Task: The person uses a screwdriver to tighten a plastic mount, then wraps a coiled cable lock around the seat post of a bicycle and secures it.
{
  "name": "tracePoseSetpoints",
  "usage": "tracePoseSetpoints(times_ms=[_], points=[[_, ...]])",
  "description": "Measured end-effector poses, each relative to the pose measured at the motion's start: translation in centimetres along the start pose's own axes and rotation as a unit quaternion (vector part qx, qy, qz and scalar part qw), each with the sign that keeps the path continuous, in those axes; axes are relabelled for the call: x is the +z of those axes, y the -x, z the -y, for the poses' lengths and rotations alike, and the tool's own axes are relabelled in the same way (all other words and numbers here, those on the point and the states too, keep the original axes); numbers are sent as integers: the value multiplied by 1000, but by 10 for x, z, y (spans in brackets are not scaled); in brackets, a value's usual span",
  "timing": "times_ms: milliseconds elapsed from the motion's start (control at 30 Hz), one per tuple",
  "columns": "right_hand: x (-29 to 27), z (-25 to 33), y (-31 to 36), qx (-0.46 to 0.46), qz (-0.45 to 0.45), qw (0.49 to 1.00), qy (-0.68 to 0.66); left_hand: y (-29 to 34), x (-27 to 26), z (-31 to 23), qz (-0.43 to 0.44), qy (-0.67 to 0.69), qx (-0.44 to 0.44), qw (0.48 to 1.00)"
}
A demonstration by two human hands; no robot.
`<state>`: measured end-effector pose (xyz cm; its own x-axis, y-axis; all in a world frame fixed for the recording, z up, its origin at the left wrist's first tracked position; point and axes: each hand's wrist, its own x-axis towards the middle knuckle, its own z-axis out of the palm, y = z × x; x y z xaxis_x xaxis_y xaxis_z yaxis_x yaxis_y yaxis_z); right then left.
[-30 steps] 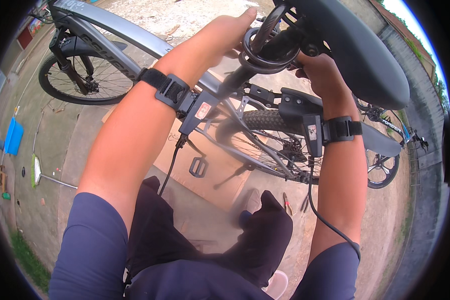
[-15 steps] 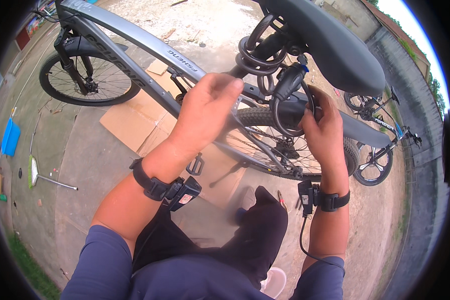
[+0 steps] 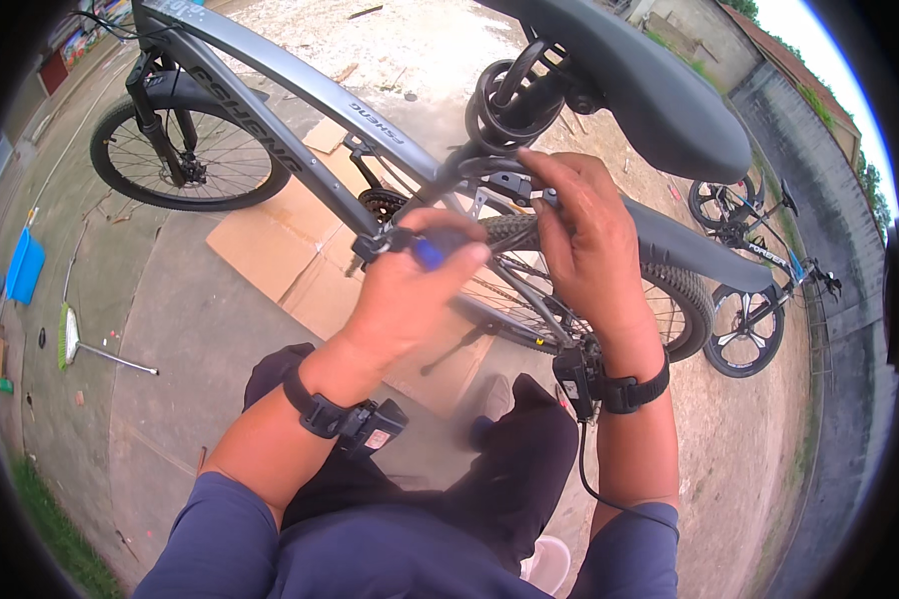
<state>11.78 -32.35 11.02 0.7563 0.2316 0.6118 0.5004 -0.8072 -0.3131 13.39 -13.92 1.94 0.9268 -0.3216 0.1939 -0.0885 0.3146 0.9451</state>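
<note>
A coiled black cable lock hangs around the seat post, below the black saddle of a grey bicycle. My left hand is closed around the lock's dark head, whose blue part shows between thumb and fingers, smeared by motion. To its right, my right hand has thumb and forefinger bent together on the lock's cable, close under the coil. Its fingers hide part of what they grip. Both hands are above the rear wheel.
Flattened cardboard lies under the bicycle. Another bicycle stands at the right near a grey wall. At the left are a blue dustpan and a green-and-white broom. A pale bucket sits by my legs.
The lock head has moved left and down from beneath the saddle into my left hand, which was empty. My right hand has shifted left, towards the seat post.
</note>
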Motion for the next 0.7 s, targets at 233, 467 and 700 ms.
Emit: tracePoseSetpoints(times_ms=[233, 467, 700], points=[[5, -40, -23, 149, -94, 980, -94, -34, -73, -31, -124, 117, -15, 985], [22, -71, -56, 289, -72, 886, -354, -129, -87, -48, -154, 81, -50, 983], [40, -85, -72, 223, -62, 845, -482, -193, -54, -44, -170, 128, -7, 977]])
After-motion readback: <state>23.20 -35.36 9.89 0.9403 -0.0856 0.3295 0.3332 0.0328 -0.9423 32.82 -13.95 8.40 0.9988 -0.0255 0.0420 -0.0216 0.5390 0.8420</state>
